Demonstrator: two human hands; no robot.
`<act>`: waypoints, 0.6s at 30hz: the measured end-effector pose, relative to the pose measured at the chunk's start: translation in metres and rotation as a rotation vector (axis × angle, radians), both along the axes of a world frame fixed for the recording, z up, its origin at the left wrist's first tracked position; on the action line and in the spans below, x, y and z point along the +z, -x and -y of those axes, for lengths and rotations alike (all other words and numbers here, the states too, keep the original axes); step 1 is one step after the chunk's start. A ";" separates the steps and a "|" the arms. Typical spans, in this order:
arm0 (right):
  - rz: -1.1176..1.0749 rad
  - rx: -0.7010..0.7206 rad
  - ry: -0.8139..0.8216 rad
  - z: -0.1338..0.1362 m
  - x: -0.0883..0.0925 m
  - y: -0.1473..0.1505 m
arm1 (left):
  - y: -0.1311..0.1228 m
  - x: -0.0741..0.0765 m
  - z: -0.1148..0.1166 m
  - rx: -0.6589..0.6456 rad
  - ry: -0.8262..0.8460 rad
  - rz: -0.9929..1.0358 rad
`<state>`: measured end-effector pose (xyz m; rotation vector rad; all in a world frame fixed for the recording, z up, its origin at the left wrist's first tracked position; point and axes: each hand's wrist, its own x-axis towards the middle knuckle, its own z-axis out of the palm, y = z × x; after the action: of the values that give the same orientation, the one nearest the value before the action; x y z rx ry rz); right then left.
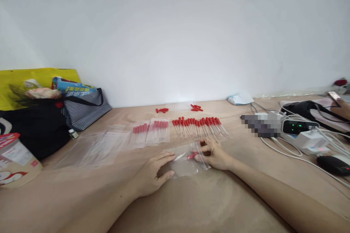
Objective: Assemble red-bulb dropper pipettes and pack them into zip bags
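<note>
A clear zip-lock bag [182, 169] lies on the table in front of me, with red-bulbed droppers [192, 156] inside it, tips toward the left. My left hand [153, 174] rests at the bag's left edge, thumb and fingers apart. At the mouth on the right, my right hand [214, 154] has bent fingers closed around the bulb ends; the plastic partly covers the fingertips. Beyond the hands, a row of loose droppers [198, 122] lies bulbs away from me. Filled bags of droppers [151, 129] lie to its left, beside a stack of flat clear bags [105, 145].
Small red bulbs [197, 107] lie near the wall. On the left stand a striped bag [87, 107], a black bag [41, 131] and a paper tub [18, 162]. Chargers and cables [308, 140] spread across the right. Another person's hand [341, 109] holds a phone at far right.
</note>
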<state>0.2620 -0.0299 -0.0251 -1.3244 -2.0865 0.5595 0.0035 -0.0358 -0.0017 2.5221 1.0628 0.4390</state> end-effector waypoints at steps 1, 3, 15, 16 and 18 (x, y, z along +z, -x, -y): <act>-0.014 0.030 0.008 -0.001 0.000 -0.002 | 0.000 0.000 0.000 -0.005 0.002 0.000; -0.096 0.063 0.019 -0.006 0.000 -0.009 | 0.000 0.001 0.000 -0.009 0.012 -0.008; 0.260 -0.593 0.082 -0.084 0.026 0.002 | 0.004 0.000 -0.002 -0.050 0.078 -0.020; 0.269 -0.596 0.101 -0.089 0.027 0.006 | 0.005 0.000 -0.002 -0.053 0.081 -0.023; 0.288 -0.600 0.135 -0.099 0.026 0.013 | 0.005 0.001 -0.001 -0.056 0.085 -0.034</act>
<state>0.2493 0.0692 0.0007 -2.0999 -1.7395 0.2575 -0.0012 -0.0347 -0.0003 2.4863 0.9987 0.3292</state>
